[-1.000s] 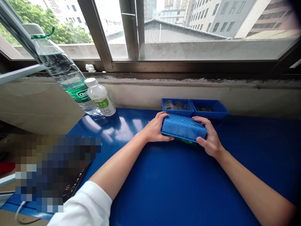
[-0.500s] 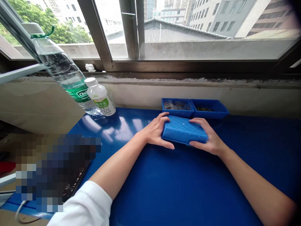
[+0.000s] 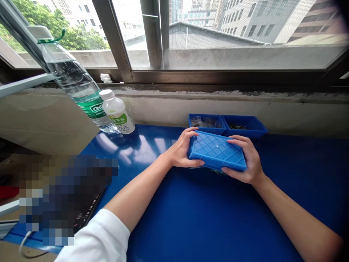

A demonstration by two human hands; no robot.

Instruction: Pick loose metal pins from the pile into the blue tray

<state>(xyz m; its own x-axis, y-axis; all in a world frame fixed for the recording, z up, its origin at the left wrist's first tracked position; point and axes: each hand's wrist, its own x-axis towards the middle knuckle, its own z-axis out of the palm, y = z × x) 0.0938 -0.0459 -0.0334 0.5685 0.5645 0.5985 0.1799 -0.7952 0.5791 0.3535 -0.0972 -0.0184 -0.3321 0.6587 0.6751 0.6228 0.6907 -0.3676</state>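
Observation:
A light-blue plastic bin [image 3: 215, 145] is turned over, its ribbed underside facing up. My left hand [image 3: 184, 149] grips its left end, fingers over the far edge and thumb along the near side. At the right end, my right hand [image 3: 247, 160] holds it the same way. Bits of something clear and green [image 3: 218, 171] peek out under the near rim; what they are I cannot make out. Just behind the bin stand two darker blue bins, one with clear plastic packets [image 3: 205, 122], the other with small dark metal pieces [image 3: 237, 126].
On the left of the blue tabletop [image 3: 177, 218] stand a large water bottle [image 3: 79, 83] and a small white bottle [image 3: 117, 112]. A blurred-out dark object [image 3: 89, 211] with a cable lies at the front left. The wall and window [image 3: 191, 76] bound the back.
The bin has tipped so that more of its underside shows, and it sits slightly further right. My left thumb has closed onto its near side. More of the green and clear bits shows beneath.

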